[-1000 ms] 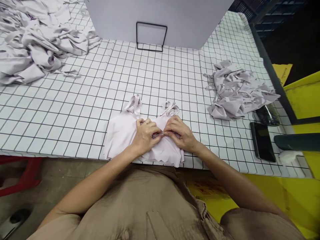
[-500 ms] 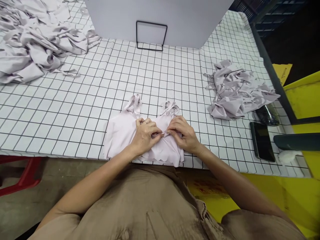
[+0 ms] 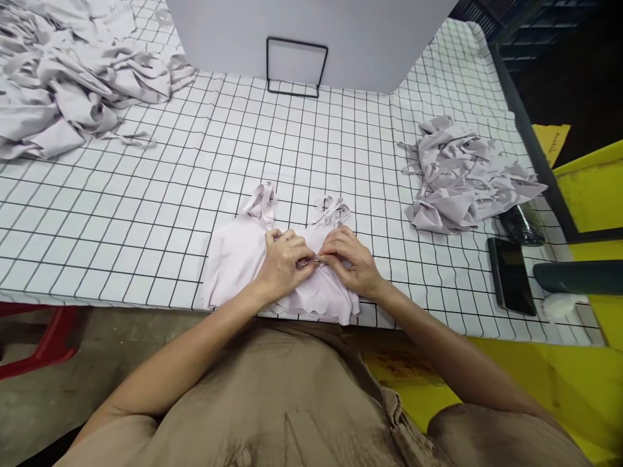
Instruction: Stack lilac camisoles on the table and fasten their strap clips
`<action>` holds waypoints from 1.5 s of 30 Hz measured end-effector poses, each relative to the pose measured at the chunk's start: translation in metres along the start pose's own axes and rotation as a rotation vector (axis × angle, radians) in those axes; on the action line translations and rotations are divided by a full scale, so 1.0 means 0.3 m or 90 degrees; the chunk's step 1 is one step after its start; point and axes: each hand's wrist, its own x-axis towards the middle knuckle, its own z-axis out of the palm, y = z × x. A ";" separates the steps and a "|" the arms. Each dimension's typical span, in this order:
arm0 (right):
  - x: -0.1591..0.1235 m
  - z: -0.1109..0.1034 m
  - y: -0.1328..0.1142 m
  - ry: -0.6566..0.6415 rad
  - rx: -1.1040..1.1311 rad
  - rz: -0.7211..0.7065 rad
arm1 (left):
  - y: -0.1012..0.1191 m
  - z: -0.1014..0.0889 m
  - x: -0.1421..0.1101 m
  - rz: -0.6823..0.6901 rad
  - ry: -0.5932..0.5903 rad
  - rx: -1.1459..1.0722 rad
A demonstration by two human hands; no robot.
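A pale pink strappy top (image 3: 233, 259) lies flat at the table's front edge, its two straps looped at the far side. Across its middle, my left hand (image 3: 286, 261) is closed in a pinch on a thin pale cord (image 3: 307, 261), with a ring on one finger. From the other side my right hand (image 3: 354, 261) pinches the cord's other end, fingertips almost meeting the left ones. Whether the cord is attached to the top is hidden by my fingers. Both wrists rest near the top's lower edge.
A checked cloth covers the table (image 3: 185, 188). Heaps of similar garments lie at the far left (image 3: 82, 84) and right (image 3: 457, 178). A phone (image 3: 511, 275), a dark bottle (image 3: 579, 277) and a black ribbed object (image 3: 523, 225) are on the right. A grey panel (image 3: 360, 39) stands behind.
My right fingertips drew slightly away to the right half a second ago, then came back close to the left ones. The left hand and the top stay in place.
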 end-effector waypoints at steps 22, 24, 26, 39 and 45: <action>-0.083 -0.019 -0.040 0.046 -0.145 -0.048 | 0.008 -0.054 -0.027 0.097 -0.053 0.011; -0.100 -0.027 -0.045 0.034 -0.167 -0.056 | 0.007 -0.073 -0.027 0.083 -0.065 -0.022; -0.113 -0.034 -0.053 0.018 -0.199 -0.065 | 0.009 -0.081 -0.023 0.058 -0.091 -0.040; -0.136 -0.032 -0.102 0.085 -0.178 -0.041 | 0.049 -0.060 -0.009 0.005 -0.147 -0.020; -0.077 -0.010 -0.096 0.120 -0.155 -0.057 | 0.035 -0.095 0.014 -0.090 -0.128 -0.184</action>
